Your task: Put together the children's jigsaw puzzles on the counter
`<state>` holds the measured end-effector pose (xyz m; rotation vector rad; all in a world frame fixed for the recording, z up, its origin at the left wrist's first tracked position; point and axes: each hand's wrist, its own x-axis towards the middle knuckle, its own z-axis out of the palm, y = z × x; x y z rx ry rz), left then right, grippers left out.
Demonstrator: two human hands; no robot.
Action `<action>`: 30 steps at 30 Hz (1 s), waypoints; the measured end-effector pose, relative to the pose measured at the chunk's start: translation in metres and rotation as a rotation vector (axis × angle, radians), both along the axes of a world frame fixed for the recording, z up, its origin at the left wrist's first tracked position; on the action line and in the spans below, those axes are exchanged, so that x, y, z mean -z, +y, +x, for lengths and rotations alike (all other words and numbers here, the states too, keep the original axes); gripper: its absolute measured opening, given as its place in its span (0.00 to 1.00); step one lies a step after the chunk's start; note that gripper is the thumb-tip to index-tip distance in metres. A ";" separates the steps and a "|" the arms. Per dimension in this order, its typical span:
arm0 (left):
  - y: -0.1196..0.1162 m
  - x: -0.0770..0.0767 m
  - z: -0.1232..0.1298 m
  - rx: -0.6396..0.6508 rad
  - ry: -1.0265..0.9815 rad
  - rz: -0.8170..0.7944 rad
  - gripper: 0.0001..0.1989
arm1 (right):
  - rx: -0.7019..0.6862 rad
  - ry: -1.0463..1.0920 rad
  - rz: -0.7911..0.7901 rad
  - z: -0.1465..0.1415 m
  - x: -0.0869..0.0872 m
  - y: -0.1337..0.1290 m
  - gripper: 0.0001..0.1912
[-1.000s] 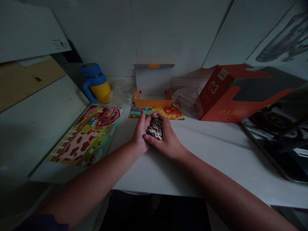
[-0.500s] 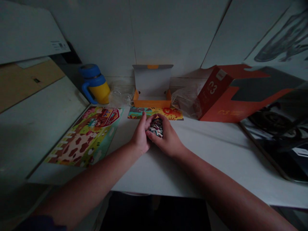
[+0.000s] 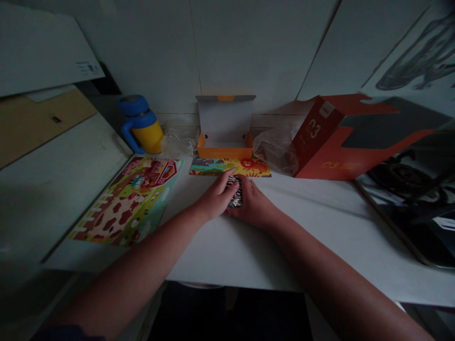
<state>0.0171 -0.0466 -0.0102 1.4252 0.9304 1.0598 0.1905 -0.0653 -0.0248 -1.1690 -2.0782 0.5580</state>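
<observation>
A stack of thin card-like pieces [image 3: 235, 199], with pale edges and dark gaps, is cupped between my two hands just above the white table. My left hand [image 3: 218, 194] closes on its left side, with the thumb laid across the top. On the right side, my right hand [image 3: 254, 201] wraps around it with bent fingers. The hands hide much of the stack, so the kind of piece is unclear. Just beyond lies a printed strip [image 3: 256, 166] showing a lion and other animals.
On the left lies a farm-picture sheet [image 3: 124, 208], with a blue and yellow jug [image 3: 142, 128] behind it. An open orange box [image 3: 223, 152] stands at the back between clear plastic bags [image 3: 275, 149]. A large orange box [image 3: 327, 147] and a black stove [image 3: 408, 208] are at right.
My left thumb has come over the top of the stack, and the left hand has shifted slightly right. My right hand has turned around the stack, its thumb now lower.
</observation>
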 end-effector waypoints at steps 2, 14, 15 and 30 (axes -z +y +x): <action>-0.002 -0.002 0.000 -0.004 0.010 0.013 0.24 | 0.005 -0.022 -0.001 0.000 0.001 -0.001 0.56; -0.002 0.000 -0.001 0.028 -0.044 -0.033 0.30 | -0.057 0.076 -0.028 -0.001 -0.004 -0.004 0.60; -0.002 0.000 -0.001 0.031 -0.038 -0.028 0.30 | -0.049 0.068 -0.030 -0.002 -0.003 -0.003 0.59; -0.006 -0.004 0.004 0.045 -0.082 -0.006 0.28 | -0.023 0.055 0.032 -0.008 -0.002 -0.002 0.45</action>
